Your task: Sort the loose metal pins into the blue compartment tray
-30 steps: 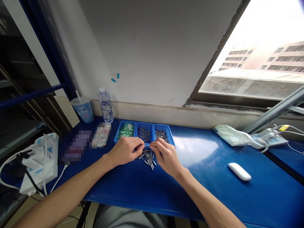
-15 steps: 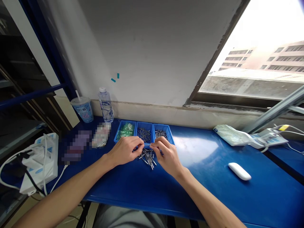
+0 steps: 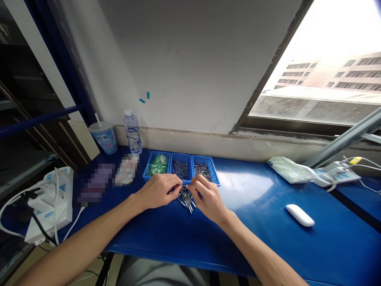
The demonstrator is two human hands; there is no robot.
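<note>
My left hand (image 3: pixel 162 191) and my right hand (image 3: pixel 208 198) meet almost fingertip to fingertip at the front edge of the blue bins. Both are closed in a pinch; what sits between the fingers is too small to make out. Under them on the table lies a pile of slim metal pins (image 3: pixel 187 200), partly hidden by my fingers. Just behind stand three joined blue bins. Green and clear small packets (image 3: pixel 158 163) fill the left bin, while dark metal pieces lie in the middle bin (image 3: pixel 181 156) and the right bin (image 3: pixel 214 169).
At the left are a power strip (image 3: pixel 64 198), a lidded cup (image 3: pixel 104 137), a water bottle (image 3: pixel 133 133) and two blurred-out items. To the right, a white oval case (image 3: pixel 300 215) rests on the blue table (image 3: pixel 256 242), with a plastic bag (image 3: pixel 291 170) near the wall.
Both hands have dropped slightly towards me, and their fingertips have come closer together. The bins and the pin pile look the same.
</note>
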